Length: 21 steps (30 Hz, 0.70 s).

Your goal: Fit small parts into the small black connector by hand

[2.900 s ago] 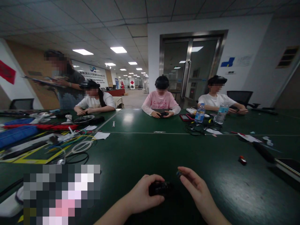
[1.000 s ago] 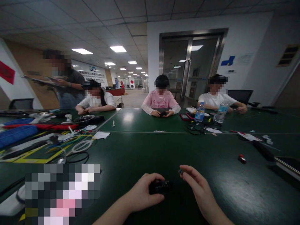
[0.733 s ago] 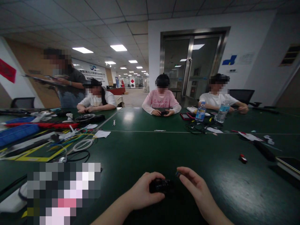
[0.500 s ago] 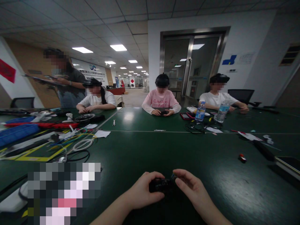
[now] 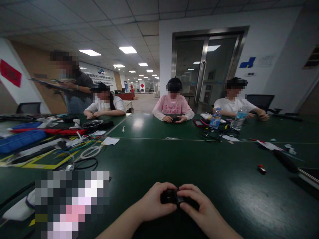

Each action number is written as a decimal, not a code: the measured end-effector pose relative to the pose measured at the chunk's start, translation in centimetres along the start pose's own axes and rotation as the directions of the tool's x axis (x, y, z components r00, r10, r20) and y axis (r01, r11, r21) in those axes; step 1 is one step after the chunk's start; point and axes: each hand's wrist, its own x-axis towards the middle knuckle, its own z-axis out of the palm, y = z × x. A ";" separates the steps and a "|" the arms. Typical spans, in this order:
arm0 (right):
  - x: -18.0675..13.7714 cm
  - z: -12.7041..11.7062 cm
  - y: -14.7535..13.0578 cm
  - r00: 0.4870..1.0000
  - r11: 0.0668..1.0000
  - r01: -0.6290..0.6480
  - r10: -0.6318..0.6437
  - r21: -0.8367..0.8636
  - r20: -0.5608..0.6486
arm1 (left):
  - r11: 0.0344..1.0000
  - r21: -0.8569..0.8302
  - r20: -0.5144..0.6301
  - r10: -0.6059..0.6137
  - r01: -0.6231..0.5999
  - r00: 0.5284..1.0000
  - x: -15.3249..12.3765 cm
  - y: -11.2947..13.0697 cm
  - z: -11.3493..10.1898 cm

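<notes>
Near the front edge of the table, a small black object [image 5: 169, 197] with a glossy, rounded body lies between my two hands; its exact kind is too dark to make out. My left hand [image 5: 155, 203] grips its left end, with the thumb below and the fingers curled over the top. At the right end, the thumb and fingertips of my right hand [image 5: 198, 203] close on a dark end piece. Both hands nearly meet at the fingertips, hiding parts of the object.
Cables [image 5: 91, 152], a blue tray [image 5: 23, 141] and tools crowd the left side. Water bottles [image 5: 215, 119] stand at the back right. A small red-and-black item [image 5: 261, 169] lies to the right. Several people sit or stand across the green table [image 5: 159, 159].
My right hand has moved left and closed over the black object's right end, where its fingers were farther out before. My left hand keeps its grip. The view has shifted slightly.
</notes>
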 end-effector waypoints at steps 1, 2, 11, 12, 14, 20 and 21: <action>0.0 0.0 0.0 1.000 1.000 -0.004 0.005 -0.030 0.023 | 1.000 0.008 0.001 -0.001 0.001 1.000 0.0 0.0 0.0; -0.1 0.0 0.0 0.999 0.998 -0.007 0.009 -0.055 0.042 | 1.000 0.015 0.000 -0.004 0.004 1.000 0.0 0.0 0.0; 0.2 -0.1 -0.2 0.998 0.998 -0.029 0.032 -0.050 0.048 | 0.999 -0.007 -0.020 -0.035 0.035 0.999 0.0 -0.5 0.1; 0.2 0.0 -0.2 0.998 0.998 -0.031 0.033 -0.048 0.048 | 0.999 -0.012 -0.023 -0.037 0.036 0.999 0.0 -0.6 0.1; 0.2 0.0 -0.2 0.999 0.998 -0.035 0.037 -0.044 0.039 | 0.999 -0.024 -0.028 -0.033 0.033 0.999 0.0 -0.9 0.2; 0.1 0.0 -0.2 0.999 0.999 -0.023 0.024 -0.027 0.034 | 0.998 -0.054 -0.028 -0.029 0.027 0.999 -0.1 -1.3 0.3; 0.1 0.0 -0.3 0.999 1.000 -0.016 0.017 -0.022 0.036 | 0.998 -0.055 -0.028 -0.031 0.029 0.999 -0.1 -1.3 0.3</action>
